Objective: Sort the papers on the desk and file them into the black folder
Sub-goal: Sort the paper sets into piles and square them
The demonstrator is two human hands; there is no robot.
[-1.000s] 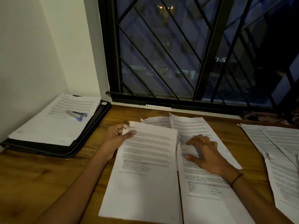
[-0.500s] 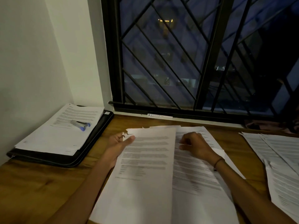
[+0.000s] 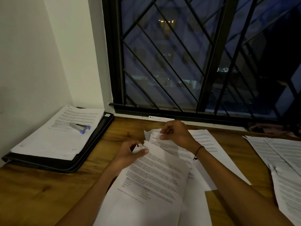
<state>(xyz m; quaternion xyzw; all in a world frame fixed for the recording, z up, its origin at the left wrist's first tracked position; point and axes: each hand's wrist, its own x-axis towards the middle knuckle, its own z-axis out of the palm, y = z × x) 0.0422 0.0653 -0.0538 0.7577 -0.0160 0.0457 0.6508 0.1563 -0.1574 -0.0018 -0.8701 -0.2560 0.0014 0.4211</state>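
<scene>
Printed white sheets lie spread over the wooden desk (image 3: pixel 40 190) in front of me. My left hand (image 3: pixel 130 152) pinches the torn top left corner of the front sheet (image 3: pixel 156 181), thumb on top. My right hand (image 3: pixel 175 134) pinches the top edge of a second sheet (image 3: pixel 164 144) lying just behind it. More loose sheets (image 3: pixel 206 144) fan out under my right forearm. The black folder (image 3: pixel 91 152) lies open at the left against the wall, with a stack of papers (image 3: pixel 53 139) on it.
A grey stapler with blue ends (image 3: pixel 79 126) rests on the folder's paper stack. Another pile of printed sheets (image 3: pixel 283 163) covers the right end of the desk. A barred window (image 3: pixel 187 62) runs along the back edge, and a white wall (image 3: pixel 32 62) bounds the left.
My right hand moved up and left from the middle of the sheets to the top edge of a sheet and now pinches it. The left hand keeps its hold on the front sheet's corner.
</scene>
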